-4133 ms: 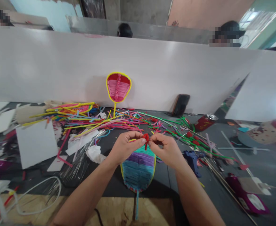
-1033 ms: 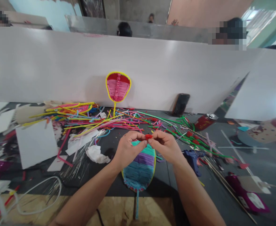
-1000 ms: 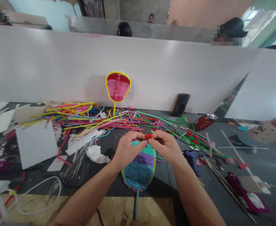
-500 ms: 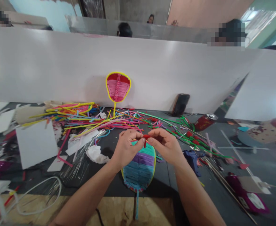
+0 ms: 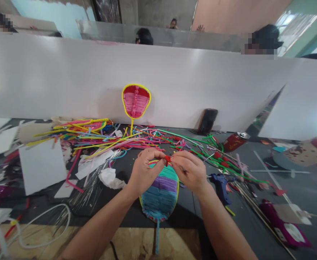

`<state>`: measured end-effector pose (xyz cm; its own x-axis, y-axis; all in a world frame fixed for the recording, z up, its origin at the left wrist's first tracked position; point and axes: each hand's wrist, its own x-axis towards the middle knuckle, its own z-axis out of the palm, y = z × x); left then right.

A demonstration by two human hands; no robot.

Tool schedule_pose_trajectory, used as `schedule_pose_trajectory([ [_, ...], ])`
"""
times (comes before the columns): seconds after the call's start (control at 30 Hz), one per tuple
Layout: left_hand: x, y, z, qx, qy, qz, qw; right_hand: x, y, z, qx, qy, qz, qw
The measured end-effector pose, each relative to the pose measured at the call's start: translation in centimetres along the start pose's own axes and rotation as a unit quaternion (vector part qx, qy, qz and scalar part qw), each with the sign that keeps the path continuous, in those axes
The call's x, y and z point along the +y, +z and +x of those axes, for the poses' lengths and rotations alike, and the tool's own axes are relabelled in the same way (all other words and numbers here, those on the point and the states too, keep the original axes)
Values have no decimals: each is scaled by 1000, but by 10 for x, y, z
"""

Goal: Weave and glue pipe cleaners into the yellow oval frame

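Between the fingertips of my left hand (image 5: 147,169) and my right hand (image 5: 189,169) is a short, bent piece of red pipe cleaner (image 5: 167,159). Both hands are closed in a pinch on it. Under them lies a paddle-shaped fan (image 5: 159,196) covered in teal, purple and blue pipe cleaners, with a yellow rim and a blue stem pointing toward me. My hands hide part of its top. A second fan (image 5: 136,102), pink and red with a yellow rim and a row of pink beads, stands upright against the white partition.
Loose pipe cleaners (image 5: 115,141) are heaped along the back. A blue glue gun (image 5: 221,187), a soda can (image 5: 235,141) and a phone (image 5: 207,121) are on the right. White card (image 5: 42,162) and crumpled tissue (image 5: 111,178) lie left. People sit beyond the partition (image 5: 93,72).
The red pipe cleaner piece has been bent into a tighter shape. My right hand has turned, its fingers curling further in, while my left hand stays nearly still.
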<state>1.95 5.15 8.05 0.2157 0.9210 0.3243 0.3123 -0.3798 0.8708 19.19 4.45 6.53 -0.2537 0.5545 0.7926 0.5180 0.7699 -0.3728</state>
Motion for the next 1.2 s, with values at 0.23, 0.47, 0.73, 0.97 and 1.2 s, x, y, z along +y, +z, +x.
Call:
schedule_pose_trajectory([
  [0.23,-7,1,2,-33,8,-25,999,-9,0,7,11,72,82,994],
  [0.47,2,0,-1,21,89,203,975,-11,-3,8,-23,127,85,988],
  [0.73,4,0,-2,12,104,201,974,-10,-2,4,-57,295,183,936],
  [0.97,1,0,-1,-16,37,112,993,-9,-2,5,-67,343,243,905],
  [1.2,-1,-1,0,-25,44,127,991,-11,-5,8,-107,340,273,894],
])
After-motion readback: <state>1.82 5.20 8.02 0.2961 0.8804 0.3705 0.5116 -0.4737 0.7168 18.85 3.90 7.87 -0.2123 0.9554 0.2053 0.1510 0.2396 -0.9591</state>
